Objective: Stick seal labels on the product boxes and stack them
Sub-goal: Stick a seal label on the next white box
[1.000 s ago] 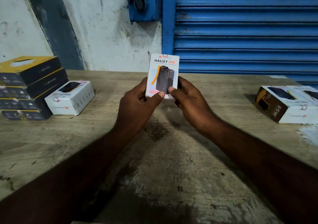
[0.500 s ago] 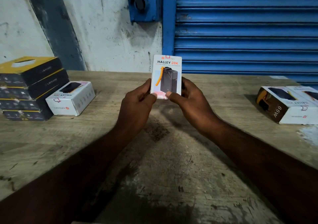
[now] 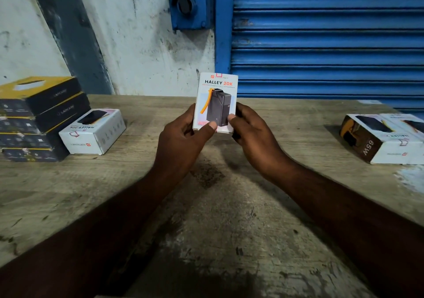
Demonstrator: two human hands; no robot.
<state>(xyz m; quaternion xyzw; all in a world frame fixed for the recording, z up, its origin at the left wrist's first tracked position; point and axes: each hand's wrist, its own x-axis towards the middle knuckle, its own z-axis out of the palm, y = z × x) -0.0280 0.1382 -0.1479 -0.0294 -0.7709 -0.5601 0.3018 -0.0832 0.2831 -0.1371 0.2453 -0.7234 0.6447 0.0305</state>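
A white "HALLEY 20K" power bank box stands upright in the air over the middle of the wooden table, its printed front facing me. My left hand grips its lower left edge, thumb on the front. My right hand grips the lower right edge, thumb tip on the front. A small red-outlined seal label shows at the top edge of the box.
At the left, a stack of black and yellow boxes sits beside a white Halley box lying flat. At the right edge lie two more boxes, one marked 65W. A blue roller shutter and a wall stand behind the table.
The box has shifted slightly in my hands and my left thumb has slid back up onto its front. My grip stays at the lower edges.
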